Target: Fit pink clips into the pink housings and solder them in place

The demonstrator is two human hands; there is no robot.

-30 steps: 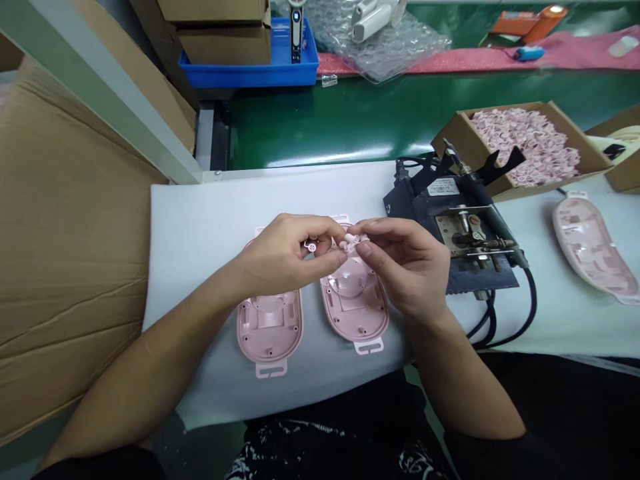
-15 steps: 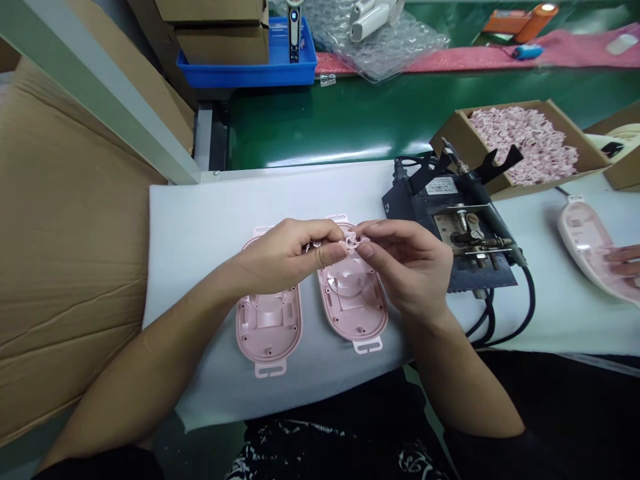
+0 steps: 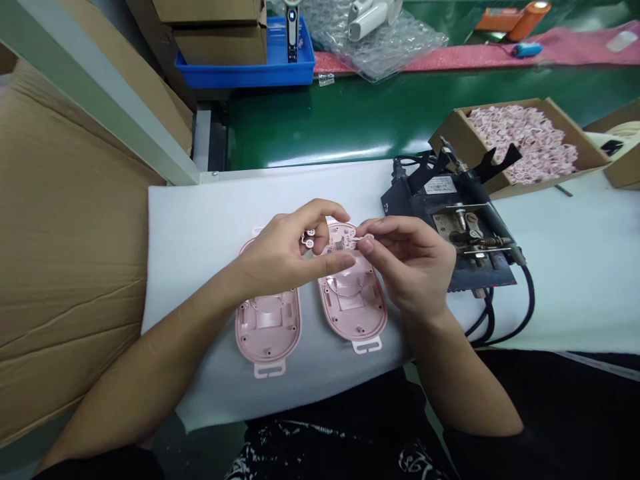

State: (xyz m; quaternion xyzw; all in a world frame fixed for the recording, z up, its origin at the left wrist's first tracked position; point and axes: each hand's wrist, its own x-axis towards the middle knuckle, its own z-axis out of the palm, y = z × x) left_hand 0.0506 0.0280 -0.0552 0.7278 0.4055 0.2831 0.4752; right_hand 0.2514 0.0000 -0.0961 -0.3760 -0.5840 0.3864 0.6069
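My right hand (image 3: 417, 263) pinches a small pink plastic part (image 3: 364, 238) between thumb and forefinger. It hovers over the upper end of a pink oval shell (image 3: 353, 310), lying with its inside up. My left hand (image 3: 283, 253) is just to the left, thumb and forefinger spread apart. Its other fingers curl around another small pink part (image 3: 309, 243) with round ends. Partly under that hand lies a second pink oval shell (image 3: 269, 327), also inside up.
A black metal device (image 3: 455, 227) with cables stands right of my hands. Behind it, a cardboard box (image 3: 450, 130) holds a heap of small pink parts. A blue tray (image 3: 245, 77) is at the back left, and a large cardboard sheet (image 3: 75, 253) stands at the left.
My left thumb and forefinger have parted from the pink part pinched in my right hand. Another person's hand and a pink shell at the far right have left the view.
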